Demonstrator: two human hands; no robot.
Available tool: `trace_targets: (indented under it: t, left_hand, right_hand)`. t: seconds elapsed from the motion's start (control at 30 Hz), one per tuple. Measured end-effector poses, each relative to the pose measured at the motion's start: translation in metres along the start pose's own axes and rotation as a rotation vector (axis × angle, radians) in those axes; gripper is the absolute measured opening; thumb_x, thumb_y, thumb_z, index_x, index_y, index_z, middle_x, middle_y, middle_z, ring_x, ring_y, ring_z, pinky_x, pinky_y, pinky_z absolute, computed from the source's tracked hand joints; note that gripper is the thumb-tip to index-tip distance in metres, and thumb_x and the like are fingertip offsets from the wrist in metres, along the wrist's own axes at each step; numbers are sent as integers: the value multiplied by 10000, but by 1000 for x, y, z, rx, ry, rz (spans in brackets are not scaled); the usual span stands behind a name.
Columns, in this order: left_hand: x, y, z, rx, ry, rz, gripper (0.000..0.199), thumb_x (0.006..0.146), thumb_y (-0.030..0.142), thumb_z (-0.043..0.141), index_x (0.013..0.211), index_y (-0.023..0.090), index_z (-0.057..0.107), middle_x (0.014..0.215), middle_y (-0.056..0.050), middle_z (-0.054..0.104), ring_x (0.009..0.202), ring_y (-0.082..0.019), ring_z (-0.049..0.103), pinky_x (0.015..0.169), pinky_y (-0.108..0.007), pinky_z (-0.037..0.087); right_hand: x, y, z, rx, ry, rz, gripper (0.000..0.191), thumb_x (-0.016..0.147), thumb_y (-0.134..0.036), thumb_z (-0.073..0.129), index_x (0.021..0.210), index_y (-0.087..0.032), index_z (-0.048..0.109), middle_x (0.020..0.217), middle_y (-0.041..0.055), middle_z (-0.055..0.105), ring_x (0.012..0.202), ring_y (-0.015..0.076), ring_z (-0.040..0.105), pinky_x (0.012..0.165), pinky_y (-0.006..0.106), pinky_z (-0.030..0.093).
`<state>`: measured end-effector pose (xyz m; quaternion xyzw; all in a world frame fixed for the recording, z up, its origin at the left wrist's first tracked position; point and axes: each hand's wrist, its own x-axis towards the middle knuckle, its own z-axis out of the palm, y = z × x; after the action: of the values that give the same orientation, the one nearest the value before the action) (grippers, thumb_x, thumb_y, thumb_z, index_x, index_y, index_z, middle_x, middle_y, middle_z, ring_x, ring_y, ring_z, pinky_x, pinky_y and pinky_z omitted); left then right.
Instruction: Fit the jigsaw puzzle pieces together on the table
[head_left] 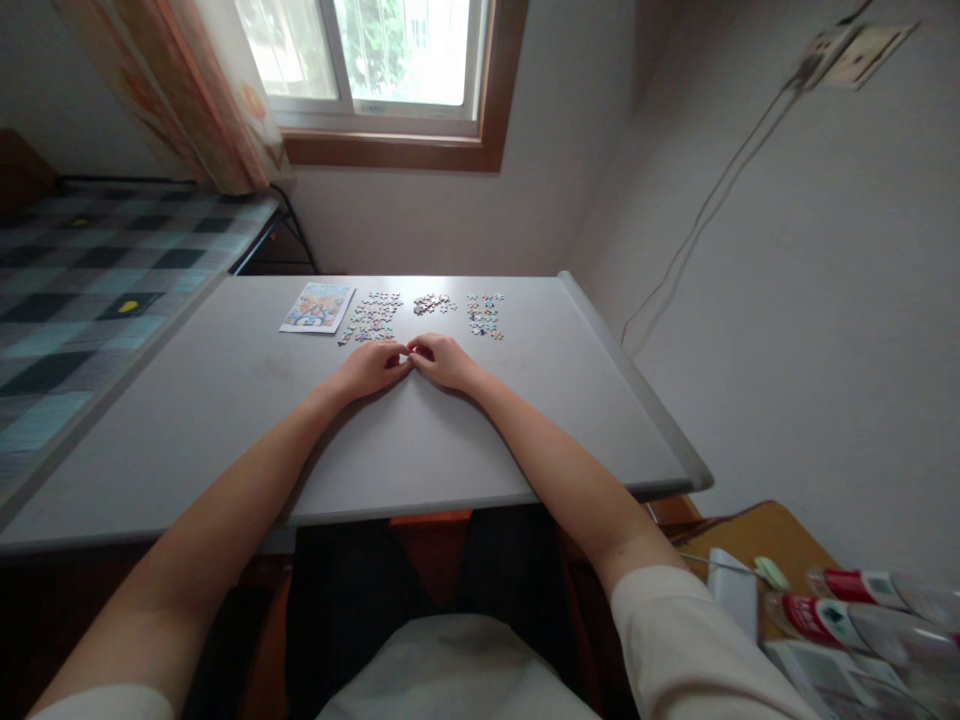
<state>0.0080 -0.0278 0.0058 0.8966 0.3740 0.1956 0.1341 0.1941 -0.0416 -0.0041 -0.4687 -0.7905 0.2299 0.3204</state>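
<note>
My left hand [375,367] and my right hand [442,360] meet fingertip to fingertip, low over the table. Both are closed in a pinch; whatever lies between the fingers is too small or hidden to make out. Just beyond the left hand, jigsaw puzzle pieces [377,312] are spread in rough rows. A heap of puzzle pieces [432,304] lies straight behind the hands. Past the right hand sits another group of puzzle pieces [485,314], also in rows. A printed picture sheet [318,308] lies flat to the left of the pieces.
The light grey table [525,420] has a raised rim along its right side, near the wall. A checked bed [112,270] stands at the left. At lower right, plastic bottles [832,620] and a white device rest on a brown surface [765,530].
</note>
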Motion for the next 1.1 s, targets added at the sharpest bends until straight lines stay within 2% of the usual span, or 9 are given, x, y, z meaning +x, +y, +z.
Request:
trace_targets:
  t: [1.1]
  left_hand:
    - [1,2,-1,-30,1,15,283,850,376,468,759,164,632,638,-7,555,587,-123,465,574,-236,324]
  right_hand:
    - [-1,-3,-2,15,-5,4,226,838,-194,539,990,-104,680,866,50,646,760,111,534,757,235,423]
